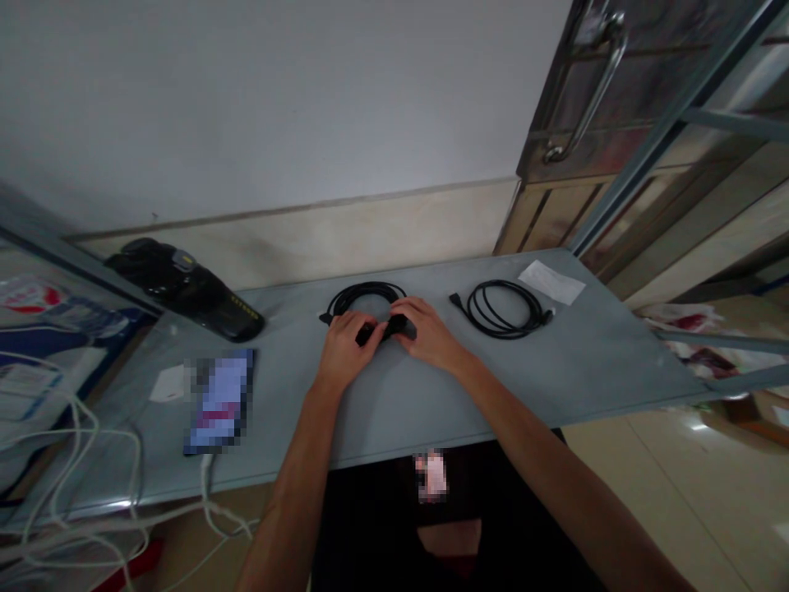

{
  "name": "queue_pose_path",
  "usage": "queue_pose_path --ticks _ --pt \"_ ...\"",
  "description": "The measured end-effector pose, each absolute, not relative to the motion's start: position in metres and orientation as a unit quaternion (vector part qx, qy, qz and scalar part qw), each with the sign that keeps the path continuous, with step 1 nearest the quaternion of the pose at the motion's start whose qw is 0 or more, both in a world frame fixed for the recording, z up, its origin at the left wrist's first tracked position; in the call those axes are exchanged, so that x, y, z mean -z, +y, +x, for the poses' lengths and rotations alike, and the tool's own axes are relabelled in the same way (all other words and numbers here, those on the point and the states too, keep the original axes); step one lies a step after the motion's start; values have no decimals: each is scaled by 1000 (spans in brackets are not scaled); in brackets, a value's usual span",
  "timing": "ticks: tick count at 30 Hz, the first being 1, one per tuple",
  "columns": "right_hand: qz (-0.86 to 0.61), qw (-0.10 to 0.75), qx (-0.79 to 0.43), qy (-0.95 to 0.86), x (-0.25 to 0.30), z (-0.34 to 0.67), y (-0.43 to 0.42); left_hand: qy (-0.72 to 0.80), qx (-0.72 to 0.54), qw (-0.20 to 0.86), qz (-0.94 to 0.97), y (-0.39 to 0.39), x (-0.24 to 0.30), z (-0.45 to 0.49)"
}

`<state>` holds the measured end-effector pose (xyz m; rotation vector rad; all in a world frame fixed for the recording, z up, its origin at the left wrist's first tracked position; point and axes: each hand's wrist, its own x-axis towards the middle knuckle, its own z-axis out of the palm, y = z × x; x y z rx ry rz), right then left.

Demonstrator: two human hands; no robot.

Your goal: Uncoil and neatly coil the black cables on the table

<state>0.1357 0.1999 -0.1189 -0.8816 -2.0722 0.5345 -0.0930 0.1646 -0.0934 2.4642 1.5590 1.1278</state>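
Note:
A coiled black cable (371,287) lies on the grey table top, just beyond my hands and partly hidden by them. One dark plug of it shows by the fingers of my left hand (348,345). That hand is closed on one end of a short black piece (389,329), whose exact kind I cannot make out. Its other end is in the closed fingers of my right hand (425,333). To the right rests a second coiled black cable (502,333), apart from both hands, with its connectors pointing outward.
Toward the left lie a black bottle (191,292) on its side and a phone (222,403) with a blurred screen. White cords (80,444) hang around the left edge. A white paper slip (551,282) is at the back right. Metal posts (647,156) and a wall (277,99) bound the table.

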Motion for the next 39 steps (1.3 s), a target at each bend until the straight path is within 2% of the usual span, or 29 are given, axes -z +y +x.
queue_pose_path --ticks 11,16,21,30,39 --pt "-347 397 -198 -826 114 146 200 494 -347 9 797 166 96 -95" --pt "-429 411 -100 -798 106 221 206 490 -357 9 795 164 95 -95" --pt "-548 363 15 -753 113 302 197 484 -389 7 784 162 90 -92" --pt "-548 297 -29 -781 125 312 186 508 -481 -21 715 158 81 -93" --pt "-531 228 -12 -816 121 311 182 512 -501 -24 698 159 81 -95"
